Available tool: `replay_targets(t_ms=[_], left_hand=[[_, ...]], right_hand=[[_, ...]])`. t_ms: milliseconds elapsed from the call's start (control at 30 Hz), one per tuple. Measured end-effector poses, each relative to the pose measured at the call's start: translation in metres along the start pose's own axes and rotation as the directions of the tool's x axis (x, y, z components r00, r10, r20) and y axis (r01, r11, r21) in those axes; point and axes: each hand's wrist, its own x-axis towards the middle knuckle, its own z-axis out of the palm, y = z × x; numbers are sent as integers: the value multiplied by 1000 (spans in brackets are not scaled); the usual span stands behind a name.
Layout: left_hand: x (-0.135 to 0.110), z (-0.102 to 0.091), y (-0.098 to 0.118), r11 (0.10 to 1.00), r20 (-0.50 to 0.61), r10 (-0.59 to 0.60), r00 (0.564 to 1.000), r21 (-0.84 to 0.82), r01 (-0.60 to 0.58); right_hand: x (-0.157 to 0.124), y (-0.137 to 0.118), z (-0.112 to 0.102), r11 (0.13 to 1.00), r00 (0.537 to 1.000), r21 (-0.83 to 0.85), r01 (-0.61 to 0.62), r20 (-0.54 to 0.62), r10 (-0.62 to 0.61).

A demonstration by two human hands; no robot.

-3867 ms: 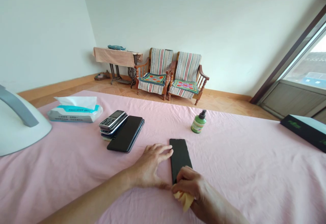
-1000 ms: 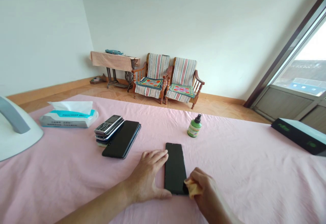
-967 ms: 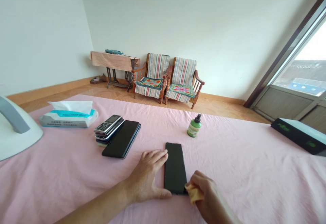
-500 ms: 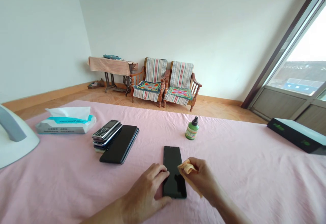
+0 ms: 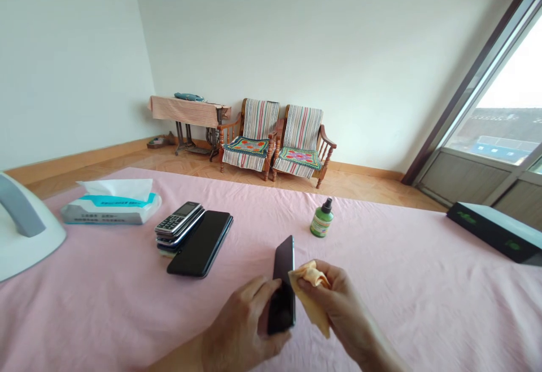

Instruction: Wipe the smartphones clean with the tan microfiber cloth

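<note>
The phone (image 5: 287, 286) is a slim, dark slab with a pale metallic rim, tipped so that its right long side is raised and its glossy face turns leftward. A greyish sheen covers the far part of that face, with darker reflections toward the near end. The left hand (image 5: 243, 318) grips its near left part. Just right of the phone, a crumpled yellow cloth (image 5: 312, 307) is pinched in the right hand's (image 5: 342, 298) fingers, bunched at the top, a loose flap hanging. Whether its left tip touches the phone's rim is unclear.
</note>
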Motion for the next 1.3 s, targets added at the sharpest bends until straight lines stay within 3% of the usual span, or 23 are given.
replay_targets(t_ms=[100, 200, 367, 533, 700, 867, 967, 1167, 1300], left_hand=[[-3, -1, -2, 999, -64, 32, 997, 31, -30], [-4, -3, -2, 994, -110, 78, 991, 83, -69], [-4, -6, -2, 981, -114, 151, 982, 143, -135], [-4, -1, -7, 971, -99, 185, 978, 172, -167], [-3, 2, -10, 966, -118, 209, 971, 178, -187], [-5, 2, -12, 965, -150, 226, 963, 169, -200], [-6, 2, -13, 975, -139, 192, 972, 139, -173], [-4, 0, -12, 974, -126, 199, 972, 132, -183], [-3, -2, -9, 977, -146, 199, 969, 111, -184]], right_hand=[[0, 1, 10, 998, 1000, -63, 13, -4, -13], [10, 0, 1, 973, 986, -211, 94, -113, -120], [38, -6, -34, 833, 888, -486, 264, -215, -406], [56, 4, -48, 716, 813, -588, 377, -161, -560], [54, 17, -43, 620, 781, -633, 463, -38, -623], [36, 28, -23, 524, 723, -637, 565, 77, -687], [31, 31, -17, 489, 710, -639, 593, 130, -692], [47, 25, -31, 453, 694, -732, 509, 36, -719], [41, 29, -25, 443, 684, -721, 533, 59, -727]])
